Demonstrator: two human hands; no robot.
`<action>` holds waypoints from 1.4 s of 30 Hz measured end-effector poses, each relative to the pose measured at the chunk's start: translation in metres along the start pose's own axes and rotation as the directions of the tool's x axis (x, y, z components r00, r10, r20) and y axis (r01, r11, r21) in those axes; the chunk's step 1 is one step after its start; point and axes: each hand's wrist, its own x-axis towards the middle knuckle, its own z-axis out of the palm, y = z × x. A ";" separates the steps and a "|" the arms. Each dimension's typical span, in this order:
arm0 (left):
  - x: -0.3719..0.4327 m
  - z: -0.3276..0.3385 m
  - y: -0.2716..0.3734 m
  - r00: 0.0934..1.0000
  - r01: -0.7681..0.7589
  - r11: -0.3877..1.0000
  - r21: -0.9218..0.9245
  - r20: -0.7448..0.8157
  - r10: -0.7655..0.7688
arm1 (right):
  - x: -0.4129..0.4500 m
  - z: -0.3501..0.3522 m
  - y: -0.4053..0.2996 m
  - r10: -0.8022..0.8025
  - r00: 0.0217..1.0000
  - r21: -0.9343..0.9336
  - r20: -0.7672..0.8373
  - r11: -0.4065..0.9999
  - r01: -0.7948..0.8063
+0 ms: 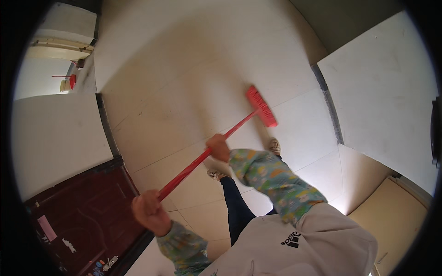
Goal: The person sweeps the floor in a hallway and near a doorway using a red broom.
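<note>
A red broom (186,171) slants across the view, its long handle held by both hands. My left hand (151,213) is closed around the upper end of the handle. Farther down the shaft, my right hand (218,147) grips it in a fist. The broom's wide red head (261,106) rests on or just above the tiled floor (165,114), beyond my right shoe (275,145). Patterned sleeve covers are on both forearms. Some motion blur softens the hands.
On the left is a dark red door (89,214) with a metal handle (110,263). White walls with dark skirting (326,100) stand on both sides. A cream door (390,220) is at lower right. Through the opening at upper left are a red dustpan (72,81) and a bucket (64,86).
</note>
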 end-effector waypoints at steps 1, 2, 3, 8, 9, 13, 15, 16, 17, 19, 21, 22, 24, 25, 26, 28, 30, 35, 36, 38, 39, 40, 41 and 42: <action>0.008 -0.015 0.019 1.000 -0.025 1.000 0.009 -0.012 0.025 | 0.006 0.017 -0.028 -0.049 0.998 0.125 -0.033 0.991 0.052; 0.017 -0.025 0.035 0.999 -0.032 0.999 0.003 -0.011 0.032 | 0.012 0.035 -0.055 -0.097 0.993 0.246 -0.067 0.963 0.111; 0.025 -0.040 0.051 0.989 -0.113 0.988 0.110 0.111 0.100 | 0.020 0.045 -0.093 -0.106 0.994 0.330 -0.031 0.937 0.110; 0.078 -0.071 0.070 0.826 -0.442 0.868 0.225 0.480 0.296 | 0.107 0.112 -0.171 -0.101 0.981 0.525 -0.166 0.833 0.175; 0.081 -0.084 0.072 0.829 -0.437 0.873 0.216 0.474 0.298 | 0.122 0.116 -0.186 -0.111 0.979 0.544 -0.171 0.818 0.188; 0.085 -0.146 0.124 0.763 -0.646 0.723 0.245 0.194 0.617 | 0.135 0.092 -0.261 -0.116 0.981 0.591 -0.152 0.785 0.185; 0.080 -0.177 0.166 0.761 -0.634 0.764 0.117 0.270 0.590 | 0.123 0.074 -0.283 -0.143 0.977 0.542 -0.157 0.815 0.207; 0.081 -0.191 0.183 0.765 -0.614 0.787 0.062 0.292 0.574 | 0.113 0.068 -0.289 -0.165 0.972 0.499 -0.165 0.837 0.227; 0.085 -0.205 0.193 0.780 -0.581 0.814 0.025 0.302 0.547 | 0.103 0.057 -0.290 -0.202 0.975 0.498 -0.095 0.838 0.223; 0.101 -0.223 0.196 0.824 -0.491 0.871 -0.014 0.315 0.470 | 0.084 0.044 -0.282 -0.216 0.976 0.480 0.037 0.860 0.172; 0.126 -0.233 0.182 0.886 -0.358 0.934 0.004 0.319 0.338 | 0.067 0.062 -0.273 -0.133 0.978 0.427 0.161 0.903 0.053; 0.139 -0.234 0.172 0.903 -0.289 0.957 -0.009 0.330 0.275 | 0.058 0.073 -0.267 -0.064 0.975 0.372 0.214 0.928 -0.021; 0.170 -0.224 0.123 0.906 -0.070 0.990 -0.122 0.407 0.114 | 0.042 0.095 -0.234 0.041 0.965 0.336 0.258 0.933 -0.129; 0.179 -0.220 0.114 0.894 0.028 0.986 -0.165 0.445 0.050 | 0.039 0.105 -0.234 0.121 0.943 0.333 0.309 0.915 -0.226; 0.187 -0.219 0.115 0.898 0.023 0.987 -0.158 0.437 0.049 | 0.039 0.120 -0.239 0.114 0.942 0.340 0.317 0.913 -0.225; 0.202 -0.209 0.111 0.804 -0.002 1.000 -0.001 0.594 0.002 | 0.052 0.148 -0.247 0.095 0.981 0.390 0.171 0.907 -0.156; 0.201 -0.197 0.113 0.839 0.005 1.000 0.031 0.544 -0.021 | 0.078 0.182 -0.254 0.090 0.995 0.446 0.032 0.890 -0.095; 0.180 -0.175 0.112 0.771 -0.417 0.901 0.124 0.573 0.277 | 0.150 0.222 -0.278 0.013 0.996 0.608 -0.092 0.793 0.046; 0.177 -0.176 0.112 0.705 -0.514 0.813 0.273 0.675 0.219 | 0.165 0.221 -0.278 -0.010 1.000 0.734 -0.021 0.679 0.022; 0.167 -0.170 0.113 0.578 -0.627 0.717 0.303 0.799 0.167 | 0.181 0.209 -0.269 -0.038 0.999 0.826 0.027 0.564 -0.001; 0.165 -0.176 0.120 0.619 -0.614 0.753 0.238 0.737 0.272 | 0.186 0.197 -0.285 -0.103 0.992 0.777 -0.076 0.618 0.124; 0.163 -0.179 0.134 0.646 -0.591 0.790 0.161 0.681 0.345 | 0.189 0.180 -0.297 -0.171 0.970 0.705 -0.173 0.666 0.243; 0.160 -0.182 0.152 0.664 -0.583 0.809 0.078 0.619 0.419 | 0.189 0.163 -0.305 -0.212 0.964 0.635 -0.158 0.726 0.264; 0.157 -0.191 0.174 0.671 -0.583 0.811 0.045 0.590 0.449 | 0.184 0.146 -0.320 -0.244 0.961 0.572 -0.134 0.773 0.276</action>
